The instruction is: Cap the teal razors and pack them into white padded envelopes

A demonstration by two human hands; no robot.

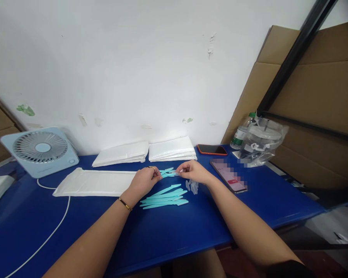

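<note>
Teal plastic sticks [165, 199] lay in a loose, overlapping pile on the blue counter [150, 235], at 6 o'clock from the space between the two hands. The left hand [145, 179] had its grip pinching another slim teal stick [164, 172], a further teal piece crossing close to it. The right hand [193, 171] had its grip pressed together on a small translucent cap [176, 173], held near the stick's far end; whether the two touched could not be told. More translucent caps [194, 187] sat at 4 o'clock. One folded white stack [172, 150] lay at 12 o'clock, another white stack [120, 153] at 10, and a long white pouch [97, 182] at 9, near a pale blue fan [43, 147]. An orange-edged phone [212, 150] rested at 2 o'clock, a bottle [240, 135] farther out that way, and a larger phone [227, 174] at 3.
</note>
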